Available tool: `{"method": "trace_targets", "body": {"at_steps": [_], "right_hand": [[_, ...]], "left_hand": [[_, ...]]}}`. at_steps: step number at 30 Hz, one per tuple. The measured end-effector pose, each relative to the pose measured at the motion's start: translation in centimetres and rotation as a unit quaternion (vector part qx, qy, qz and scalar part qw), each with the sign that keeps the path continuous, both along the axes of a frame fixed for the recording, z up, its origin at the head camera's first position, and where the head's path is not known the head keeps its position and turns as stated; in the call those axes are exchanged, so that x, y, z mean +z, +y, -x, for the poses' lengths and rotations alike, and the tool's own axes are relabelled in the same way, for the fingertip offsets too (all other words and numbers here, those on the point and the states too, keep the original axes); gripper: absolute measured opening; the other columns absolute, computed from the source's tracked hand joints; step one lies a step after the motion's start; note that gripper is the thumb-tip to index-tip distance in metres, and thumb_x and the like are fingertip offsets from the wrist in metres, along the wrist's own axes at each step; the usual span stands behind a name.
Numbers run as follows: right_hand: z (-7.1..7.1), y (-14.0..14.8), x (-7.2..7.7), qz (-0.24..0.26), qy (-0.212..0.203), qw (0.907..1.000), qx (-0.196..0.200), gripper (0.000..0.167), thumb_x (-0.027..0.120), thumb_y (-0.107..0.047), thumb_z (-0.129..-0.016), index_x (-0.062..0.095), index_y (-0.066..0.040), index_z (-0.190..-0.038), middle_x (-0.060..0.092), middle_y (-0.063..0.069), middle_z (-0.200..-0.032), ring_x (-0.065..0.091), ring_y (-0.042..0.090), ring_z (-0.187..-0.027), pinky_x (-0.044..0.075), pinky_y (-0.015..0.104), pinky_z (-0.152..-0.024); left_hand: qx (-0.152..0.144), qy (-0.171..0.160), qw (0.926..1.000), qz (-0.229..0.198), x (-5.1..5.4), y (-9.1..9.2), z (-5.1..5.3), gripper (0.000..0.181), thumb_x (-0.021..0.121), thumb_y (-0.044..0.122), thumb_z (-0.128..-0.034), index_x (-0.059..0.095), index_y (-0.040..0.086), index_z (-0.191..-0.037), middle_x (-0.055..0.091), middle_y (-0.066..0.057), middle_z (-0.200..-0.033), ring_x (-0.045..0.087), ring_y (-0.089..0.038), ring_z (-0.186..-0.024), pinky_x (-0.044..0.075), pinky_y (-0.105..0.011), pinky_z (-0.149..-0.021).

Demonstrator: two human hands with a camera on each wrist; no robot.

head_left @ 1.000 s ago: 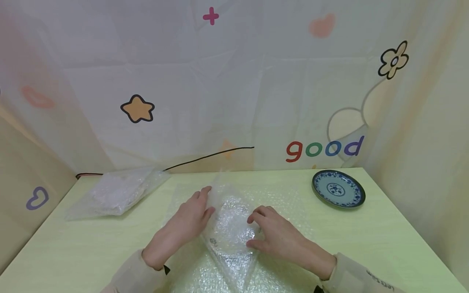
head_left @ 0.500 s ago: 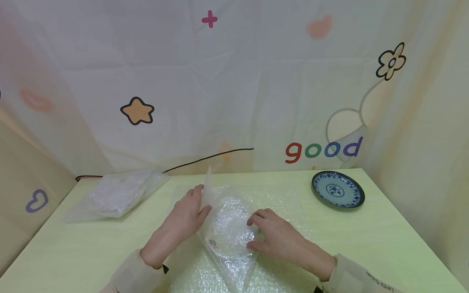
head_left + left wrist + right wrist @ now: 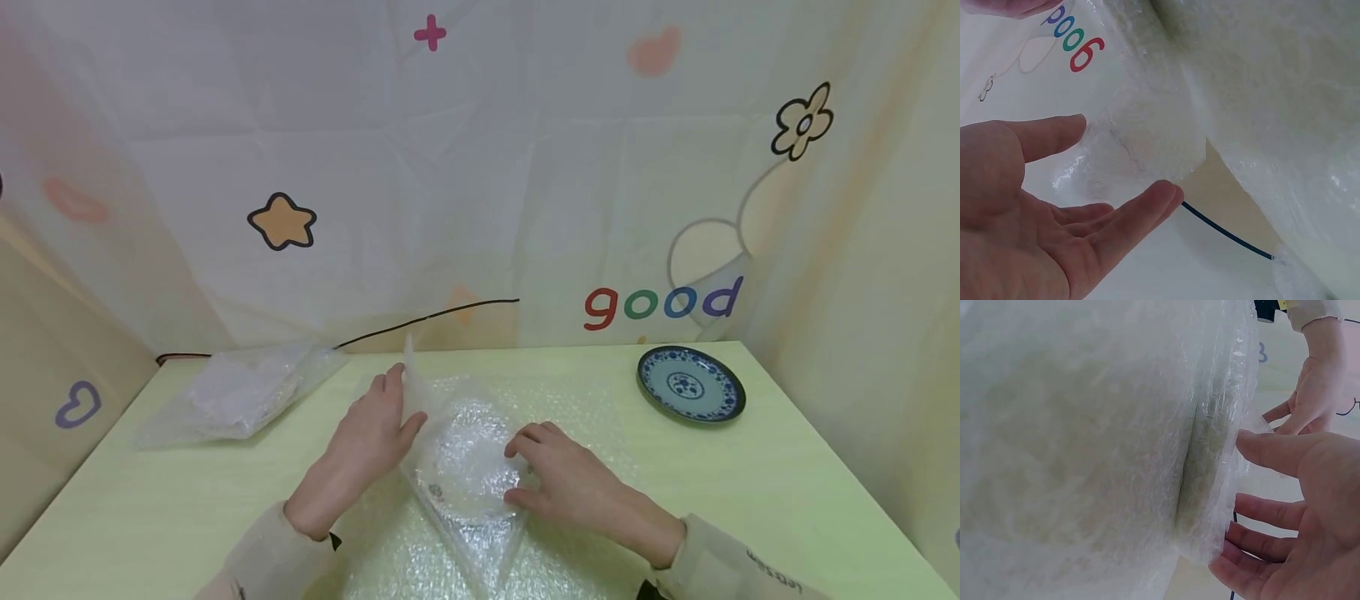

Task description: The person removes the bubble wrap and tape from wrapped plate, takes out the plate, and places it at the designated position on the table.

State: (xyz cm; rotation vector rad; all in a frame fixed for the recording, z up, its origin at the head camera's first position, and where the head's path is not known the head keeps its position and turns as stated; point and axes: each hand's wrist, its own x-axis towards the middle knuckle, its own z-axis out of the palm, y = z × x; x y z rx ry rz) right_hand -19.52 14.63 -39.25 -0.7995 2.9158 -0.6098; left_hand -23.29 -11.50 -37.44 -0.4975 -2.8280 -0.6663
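Observation:
In the head view a bubble-wrap bundle (image 3: 468, 462), folded to a point at the front, lies on a flat bubble-wrap sheet (image 3: 581, 408). Whatever is inside is hard to make out. My left hand (image 3: 367, 433) touches a raised wrap flap (image 3: 412, 387) at the bundle's left, fingers extended and thumb apart; the left wrist view shows this palm (image 3: 1029, 225) beside clear wrap (image 3: 1135, 137). My right hand (image 3: 570, 479) rests on the bundle's right side, fingers slightly bent. Seen from the right wrist, its thumb and fingertips (image 3: 1247, 444) touch the edge of the bundle (image 3: 1204, 481).
A blue patterned plate (image 3: 692, 384) sits at the table's back right. Another bubble-wrapped packet (image 3: 243, 392) lies at the back left. Behind the pale green table (image 3: 787, 492) hangs a printed curtain (image 3: 480, 192).
My left hand has moved left and slightly away from the body, and the raised flap has shifted left with it. My right hand has stayed nearly still on the bundle.

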Motion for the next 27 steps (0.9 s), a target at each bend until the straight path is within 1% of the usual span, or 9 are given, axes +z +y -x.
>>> {"method": "trace_targets", "body": {"at_steps": [4,9,12,15,18,20,22,24,27], "right_hand": [[0.03,0.06,0.05,0.004,-0.003,1.0000,0.003,0.038,0.086,-0.026,-0.086,0.068,-0.008,-0.114,0.062,0.007,-0.123,0.054,0.025,-0.116,0.054,0.044,-0.095],[0.06,0.09,0.14,0.003,-0.013,0.9999,0.005,0.037,0.085,-0.027,-0.087,0.068,-0.010,-0.115,0.062,0.006,-0.124,0.053,0.024,-0.117,0.053,0.044,-0.096],[0.14,0.09,0.20,0.000,-0.019,0.9998,0.002,0.038,0.085,-0.027,-0.087,0.068,-0.010,-0.116,0.062,0.006,-0.125,0.053,0.024,-0.118,0.053,0.043,-0.097],[0.23,0.14,0.11,-0.005,-0.026,0.9996,0.000,0.038,0.085,-0.029,-0.087,0.068,-0.011,-0.117,0.061,0.005,-0.126,0.053,0.024,-0.118,0.053,0.043,-0.098],[0.31,0.20,0.03,-0.009,-0.029,0.9995,-0.003,0.038,0.084,-0.030,-0.088,0.069,-0.012,-0.118,0.061,0.005,-0.127,0.052,0.024,-0.119,0.052,0.043,-0.099],[0.35,0.24,-0.02,-0.010,-0.030,0.9995,-0.005,0.038,0.084,-0.031,-0.088,0.069,-0.012,-0.118,0.061,0.005,-0.128,0.052,0.023,-0.119,0.052,0.043,-0.100],[0.35,0.27,-0.07,-0.009,-0.029,0.9995,-0.004,0.038,0.084,-0.031,-0.088,0.069,-0.013,-0.118,0.061,0.005,-0.128,0.052,0.024,-0.119,0.052,0.043,-0.100],[0.34,0.30,-0.11,-0.009,-0.024,0.9997,-0.001,0.038,0.084,-0.031,-0.088,0.069,-0.013,-0.117,0.061,0.005,-0.128,0.052,0.024,-0.120,0.052,0.043,-0.100],[0.31,0.32,-0.16,-0.007,-0.012,0.9999,0.006,0.038,0.083,-0.031,-0.088,0.068,-0.012,-0.118,0.061,0.005,-0.128,0.053,0.024,-0.120,0.052,0.043,-0.100]], "left_hand": [[0.014,0.010,0.9998,0.009,0.15,-0.12,-0.01,0.079,0.075,0.017,-0.0954,0.029,-0.018,-0.149,0.052,-0.037,-0.129,0.064,-0.047,-0.099,0.059,-0.049,-0.072],[0.035,0.005,0.9991,0.025,0.23,-0.17,-0.04,0.088,0.076,0.018,-0.0947,0.021,-0.014,-0.155,0.046,-0.037,-0.138,0.059,-0.048,-0.110,0.057,-0.045,-0.062],[0.046,0.007,0.9984,0.032,0.14,-0.18,0.07,0.091,0.077,0.019,-0.0942,0.018,-0.011,-0.157,0.044,-0.037,-0.139,0.058,-0.048,-0.110,0.055,-0.042,-0.054],[0.055,0.016,0.9975,0.040,-0.19,-0.25,0.11,0.094,0.078,0.019,-0.0931,0.017,-0.009,-0.158,0.042,-0.036,-0.141,0.056,-0.048,-0.111,0.054,-0.041,-0.053],[0.059,0.037,0.9960,0.057,-0.40,-0.34,0.10,0.095,0.080,0.020,-0.0917,0.018,-0.008,-0.158,0.038,-0.037,-0.145,0.052,-0.050,-0.118,0.057,-0.046,-0.061],[0.058,0.052,0.9945,0.071,-0.46,-0.40,0.12,0.092,0.081,0.020,-0.0909,0.023,-0.007,-0.158,0.035,-0.038,-0.148,0.047,-0.052,-0.126,0.058,-0.053,-0.075],[0.055,0.063,0.9926,0.088,-0.50,-0.46,0.15,0.087,0.081,0.020,-0.0904,0.030,-0.006,-0.156,0.031,-0.038,-0.151,0.039,-0.054,-0.135,0.053,-0.059,-0.091],[0.053,0.068,0.9911,0.102,-0.51,-0.51,0.16,0.082,0.081,0.020,-0.0902,0.037,-0.004,-0.154,0.028,-0.038,-0.153,0.032,-0.054,-0.140,0.044,-0.062,-0.103],[0.048,0.074,0.9874,0.131,-0.56,-0.60,0.26,0.074,0.081,0.020,-0.0902,0.044,-0.002,-0.151,0.027,-0.036,-0.155,0.027,-0.052,-0.144,0.032,-0.062,-0.113]]}}
